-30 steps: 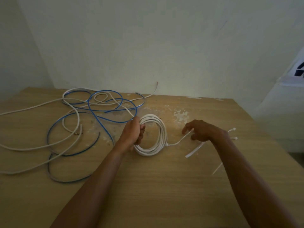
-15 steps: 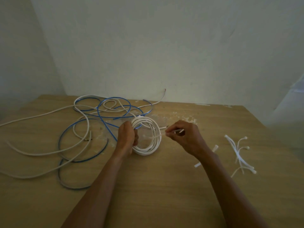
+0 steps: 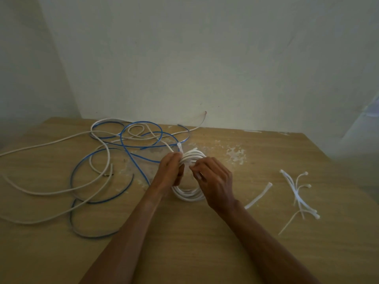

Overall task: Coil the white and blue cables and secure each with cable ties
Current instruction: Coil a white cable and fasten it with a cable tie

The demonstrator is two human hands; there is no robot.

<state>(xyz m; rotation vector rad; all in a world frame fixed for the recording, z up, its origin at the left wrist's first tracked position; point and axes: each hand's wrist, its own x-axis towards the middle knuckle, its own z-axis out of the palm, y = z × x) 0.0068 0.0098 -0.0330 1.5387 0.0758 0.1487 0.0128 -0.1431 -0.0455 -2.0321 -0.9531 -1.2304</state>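
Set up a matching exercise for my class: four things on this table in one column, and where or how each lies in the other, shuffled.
1. coil
2. blue cable
3. single tie
4. tie bundle

a. sprawled in loose loops, left
b. heaped at far right
c. gripped by the left hand
d. lying alone between coil and bundle

Pairs: 1-c, 2-a, 3-d, 4-b
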